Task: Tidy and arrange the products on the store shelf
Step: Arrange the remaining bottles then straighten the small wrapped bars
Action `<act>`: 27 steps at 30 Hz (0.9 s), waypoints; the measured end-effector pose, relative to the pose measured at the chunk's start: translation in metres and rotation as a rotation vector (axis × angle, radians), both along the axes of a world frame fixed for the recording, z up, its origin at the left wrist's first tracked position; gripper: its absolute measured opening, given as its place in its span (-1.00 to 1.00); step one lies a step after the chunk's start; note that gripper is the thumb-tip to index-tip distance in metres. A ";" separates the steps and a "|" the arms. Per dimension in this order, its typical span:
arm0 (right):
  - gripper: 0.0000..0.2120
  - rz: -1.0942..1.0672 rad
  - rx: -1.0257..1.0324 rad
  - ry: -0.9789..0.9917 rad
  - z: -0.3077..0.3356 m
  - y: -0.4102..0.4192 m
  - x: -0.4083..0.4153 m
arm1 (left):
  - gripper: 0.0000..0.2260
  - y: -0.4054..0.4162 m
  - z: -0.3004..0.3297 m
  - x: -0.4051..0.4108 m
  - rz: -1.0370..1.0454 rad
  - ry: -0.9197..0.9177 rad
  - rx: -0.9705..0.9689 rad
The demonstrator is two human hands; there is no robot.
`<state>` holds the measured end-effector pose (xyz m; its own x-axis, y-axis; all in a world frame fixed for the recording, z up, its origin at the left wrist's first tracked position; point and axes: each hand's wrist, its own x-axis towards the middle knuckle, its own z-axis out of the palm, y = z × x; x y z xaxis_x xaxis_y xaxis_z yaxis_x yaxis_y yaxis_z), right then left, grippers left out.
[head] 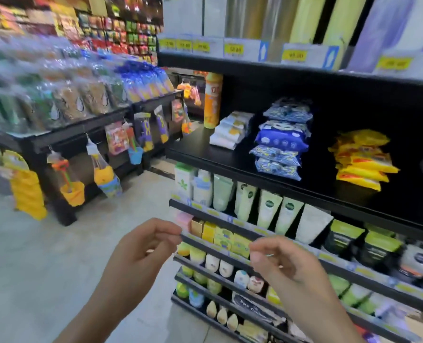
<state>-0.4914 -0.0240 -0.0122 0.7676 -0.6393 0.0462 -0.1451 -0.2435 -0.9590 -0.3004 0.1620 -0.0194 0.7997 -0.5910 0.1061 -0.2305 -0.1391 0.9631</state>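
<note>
Both hands hover empty in front of the black metal store shelf (230, 159): the left hand (141, 253) and right hand (284, 266) each have loosely curled fingers, thumb near forefinger, holding nothing. A stack of blue flat wipe packs (281, 139) lies with long axes across the shelf, beside stacked yellow packs (361, 159).

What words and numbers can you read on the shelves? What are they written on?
"PRE" and part of a second word starting "C": dark pack on the lowest shelf; the rest is blurred.
Yellow price tags on the top shelf edge: numbers, too blurred to read.
Orange can: large print, too blurred to read.
Green tubes: round logo, unreadable.
Blue packs and yellow packs: print unreadable.
</note>
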 end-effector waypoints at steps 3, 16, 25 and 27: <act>-0.90 0.006 -0.047 -0.026 0.000 -0.024 0.054 | -0.79 -0.026 -0.003 0.048 -0.014 -0.052 0.035; -0.86 -0.115 -0.217 -0.064 0.039 -0.080 0.270 | -0.65 -0.139 0.013 0.256 -0.124 -0.446 0.144; -0.43 -0.477 -0.299 -0.073 0.075 -0.143 0.435 | -0.38 -0.197 -0.011 0.362 -0.459 -0.689 0.422; -0.29 -0.543 -0.296 0.022 0.072 -0.163 0.468 | -0.36 -0.198 -0.015 0.370 -0.459 -0.747 0.404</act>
